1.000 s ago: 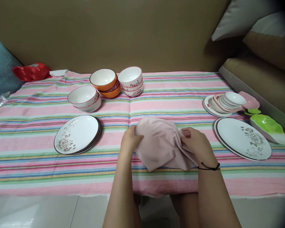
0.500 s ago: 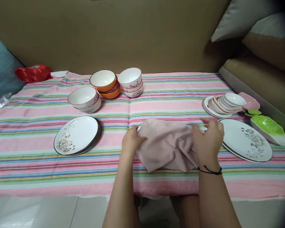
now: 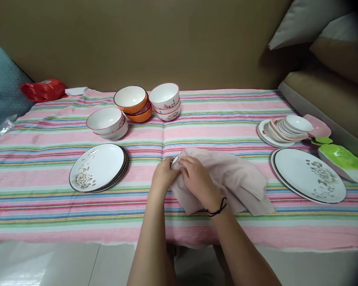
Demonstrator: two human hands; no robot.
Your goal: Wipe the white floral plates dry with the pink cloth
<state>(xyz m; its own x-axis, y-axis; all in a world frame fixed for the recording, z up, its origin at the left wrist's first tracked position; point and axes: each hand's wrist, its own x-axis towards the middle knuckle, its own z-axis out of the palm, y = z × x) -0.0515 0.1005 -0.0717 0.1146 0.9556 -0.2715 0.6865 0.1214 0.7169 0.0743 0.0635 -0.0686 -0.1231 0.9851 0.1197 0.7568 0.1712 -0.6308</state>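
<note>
A greyish-pink cloth [image 3: 232, 169] lies draped and creased in front of me, over a plate whose pale, dark-edged rim [image 3: 175, 159] peeps out at the upper left. My left hand [image 3: 163, 174] is closed around that rim at the cloth's left end. Right beside it, my right hand [image 3: 197, 176] pinches the cloth near the same rim, its fingers bent. The cloth hides most of the plate. To the left sits a stack of flower-patterned plates [image 3: 98, 167]. Oval flower-patterned plates [image 3: 310, 174] lie to the right.
Stacked white bowls [image 3: 106, 121], orange bowls [image 3: 131, 101] and more white bowls [image 3: 165, 99] stand at the back. Small dishes [image 3: 292, 127] and a green leaf-shaped dish [image 3: 341, 159] lie at right. A red bundle [image 3: 44, 90] rests far left on the striped cloth [image 3: 214, 119].
My right hand has moved left from the cloth's right end to beside my left hand. The cloth's right end now lies spread out toward the oval plates. The view has shifted slightly.
</note>
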